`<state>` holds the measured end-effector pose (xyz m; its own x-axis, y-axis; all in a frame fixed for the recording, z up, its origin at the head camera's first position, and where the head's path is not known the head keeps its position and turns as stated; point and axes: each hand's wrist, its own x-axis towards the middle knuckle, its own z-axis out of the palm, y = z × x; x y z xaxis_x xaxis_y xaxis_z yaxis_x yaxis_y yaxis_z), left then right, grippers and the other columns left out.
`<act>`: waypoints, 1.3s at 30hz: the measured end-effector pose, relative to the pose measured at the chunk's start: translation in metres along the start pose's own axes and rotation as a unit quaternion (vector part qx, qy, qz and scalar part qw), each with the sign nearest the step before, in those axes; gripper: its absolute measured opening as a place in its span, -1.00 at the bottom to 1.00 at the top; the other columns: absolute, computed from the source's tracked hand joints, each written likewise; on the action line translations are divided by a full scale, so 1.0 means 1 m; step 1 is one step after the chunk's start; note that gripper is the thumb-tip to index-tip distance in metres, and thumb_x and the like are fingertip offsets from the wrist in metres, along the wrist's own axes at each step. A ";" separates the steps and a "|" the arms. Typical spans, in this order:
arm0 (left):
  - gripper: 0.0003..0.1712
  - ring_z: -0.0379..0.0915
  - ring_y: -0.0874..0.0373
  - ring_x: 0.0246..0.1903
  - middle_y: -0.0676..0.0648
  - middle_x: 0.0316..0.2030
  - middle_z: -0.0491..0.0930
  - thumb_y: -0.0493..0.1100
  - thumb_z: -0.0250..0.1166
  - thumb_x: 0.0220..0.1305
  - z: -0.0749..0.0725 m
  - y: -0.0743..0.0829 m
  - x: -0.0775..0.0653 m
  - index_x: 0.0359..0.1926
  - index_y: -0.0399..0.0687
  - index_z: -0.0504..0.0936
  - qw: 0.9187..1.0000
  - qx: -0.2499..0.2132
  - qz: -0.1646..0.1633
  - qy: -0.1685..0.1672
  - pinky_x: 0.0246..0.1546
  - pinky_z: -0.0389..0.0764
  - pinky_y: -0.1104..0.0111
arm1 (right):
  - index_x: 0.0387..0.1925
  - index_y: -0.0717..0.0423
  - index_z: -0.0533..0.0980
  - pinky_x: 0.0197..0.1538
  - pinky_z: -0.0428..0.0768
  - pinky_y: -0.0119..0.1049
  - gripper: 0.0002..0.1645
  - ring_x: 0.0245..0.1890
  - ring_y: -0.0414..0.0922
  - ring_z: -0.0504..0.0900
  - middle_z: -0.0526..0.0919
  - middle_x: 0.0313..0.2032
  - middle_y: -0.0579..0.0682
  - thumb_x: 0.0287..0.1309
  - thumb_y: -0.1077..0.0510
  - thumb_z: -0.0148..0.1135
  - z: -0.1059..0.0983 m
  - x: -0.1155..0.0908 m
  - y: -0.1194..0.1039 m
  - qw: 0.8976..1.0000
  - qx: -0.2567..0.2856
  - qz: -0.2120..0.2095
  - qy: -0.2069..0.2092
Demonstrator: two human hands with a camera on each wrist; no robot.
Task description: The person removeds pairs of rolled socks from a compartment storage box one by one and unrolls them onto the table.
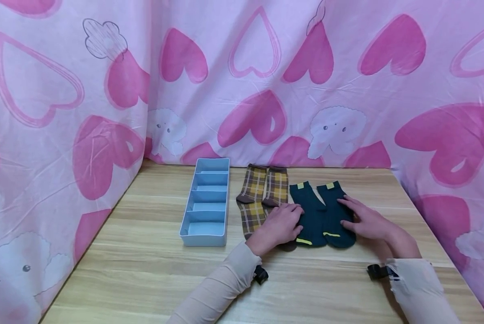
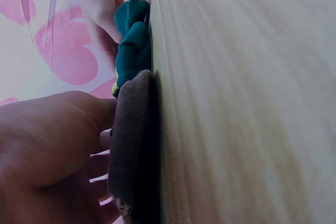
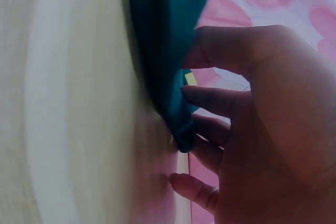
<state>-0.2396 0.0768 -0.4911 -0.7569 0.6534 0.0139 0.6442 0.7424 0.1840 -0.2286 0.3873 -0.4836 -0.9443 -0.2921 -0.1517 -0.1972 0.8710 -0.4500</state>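
Two dark green ankle socks with yellow marks lie side by side on the table, a left one (image 1: 309,220) and a right one (image 1: 336,213). My left hand (image 1: 280,227) rests over the lower plaid socks (image 1: 251,216), its fingertips at the left green sock's edge. In the left wrist view, a brown sock toe (image 2: 128,140) lies beside that hand's thumb. At the other side, my right hand (image 1: 369,220) touches the right green sock's outer edge with extended fingers. The right wrist view shows its thumb and fingers along the green fabric (image 3: 163,35), spread apart.
Left of the socks stands a light blue organizer box (image 1: 205,241) with several compartments in a row. Two yellow-and-brown plaid socks (image 1: 277,184) lie behind my left hand. A pink heart-patterned curtain (image 1: 258,72) borders the wooden table (image 1: 144,261) at the back and sides.
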 end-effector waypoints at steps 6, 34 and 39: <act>-0.46 0.35 0.12 0.54 0.05 0.55 0.44 0.12 0.22 0.63 0.000 0.000 -0.001 0.49 0.13 0.49 1.000 0.002 -0.001 -0.003 0.50 0.50 0.16 | 0.64 0.24 0.19 0.51 0.17 0.58 -0.07 0.58 0.56 0.10 0.05 0.65 0.49 0.40 0.10 0.37 -0.001 0.001 0.004 1.000 0.016 -0.007 0.004; -0.41 0.31 0.01 0.60 -0.09 0.62 0.34 0.06 0.17 0.67 -0.012 -0.010 -0.004 0.57 0.04 0.45 1.000 -0.001 0.028 0.002 0.55 0.46 0.13 | 0.53 0.15 0.39 0.38 0.33 0.58 -0.21 0.47 0.45 0.30 0.32 0.55 0.41 0.33 0.17 0.42 -0.001 0.003 -0.013 0.985 -0.042 -0.032 0.162; -0.41 0.31 -0.06 0.60 -0.16 0.60 0.37 0.00 0.24 0.63 -0.042 -0.022 -0.010 0.55 -0.03 0.46 0.998 -0.042 0.025 0.050 0.58 0.43 0.08 | 0.43 0.10 0.52 0.31 0.39 0.55 -0.38 0.37 0.40 0.46 0.56 0.39 0.34 0.38 0.18 0.37 -0.005 0.008 -0.042 0.963 -0.048 -0.063 0.259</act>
<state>-0.2503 0.0478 -0.4541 -0.7339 0.6681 0.1224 0.6732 0.6913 0.2625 -0.2292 0.3506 -0.4619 -0.9111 -0.1827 0.3695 -0.3180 0.8819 -0.3481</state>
